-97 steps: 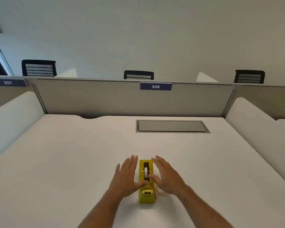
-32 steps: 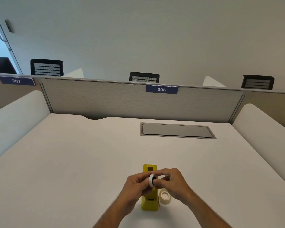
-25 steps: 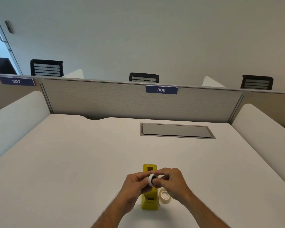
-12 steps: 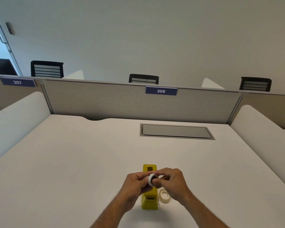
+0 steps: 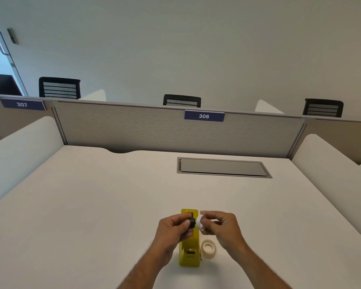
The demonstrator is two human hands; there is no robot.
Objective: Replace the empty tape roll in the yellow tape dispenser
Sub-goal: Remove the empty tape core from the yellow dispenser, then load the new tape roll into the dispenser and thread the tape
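Two hands low in frame: left hand (image 5: 171, 230) pinches black spindle (image 5: 191, 222), right hand (image 5: 221, 228) pinches empty core (image 5: 201, 223); loose pinch risks dropping either onto counter (image 5: 92, 205).

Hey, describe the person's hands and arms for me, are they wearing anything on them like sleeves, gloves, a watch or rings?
Both are bare. The left hand and right hand have no gloves, and no rings show on the fingers in view. Both forearms are uncovered right down to the frame's bottom edge, with no sleeves, watch or bracelet visible. Some hair shows along the forearms.
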